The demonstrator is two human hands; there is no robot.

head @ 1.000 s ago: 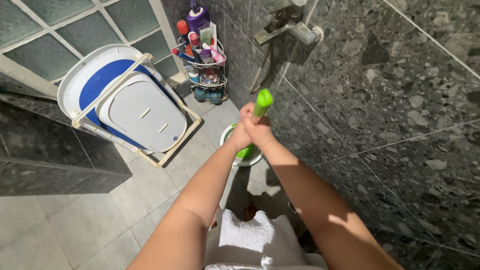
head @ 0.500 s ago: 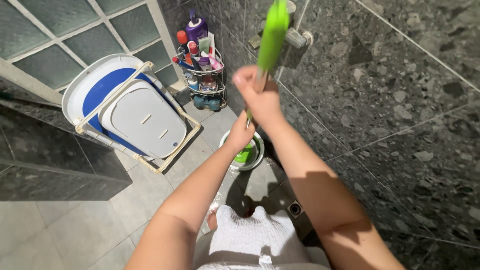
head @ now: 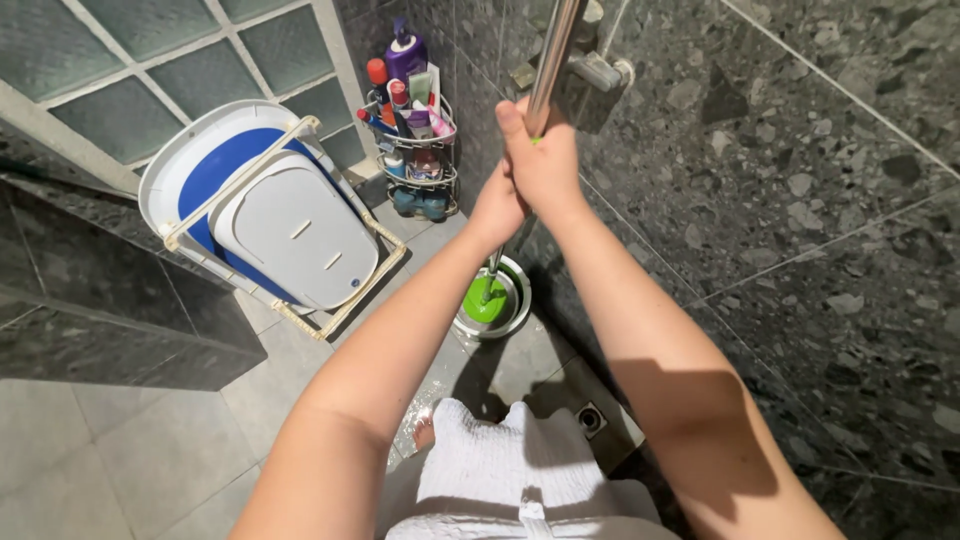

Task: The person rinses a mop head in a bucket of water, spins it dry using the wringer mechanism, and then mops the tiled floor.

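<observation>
Both my hands grip a metal mop pole (head: 551, 55) that runs up out of the top of the view. My right hand (head: 547, 160) is the upper one, and my left hand (head: 497, 208) is wrapped around the pole just below it. The pole's lower end meets a green round mop head (head: 487, 303) sitting in a white spinner bucket (head: 512, 312) on the wet floor by the dark stone wall. A white towel-like cloth (head: 505, 462) lies at my waist.
A folded blue and white plastic tub with a cream frame (head: 262, 215) leans against the glass-block window. A wire corner rack of bottles (head: 412, 120) stands in the corner. A tap fitting (head: 592, 68) juts from the wall. A floor drain (head: 590, 419) sits near my feet.
Both hands have risen along the pole, and the green handle has gone up out of view, leaving bare metal above my hands. The mop head stays in the bucket.
</observation>
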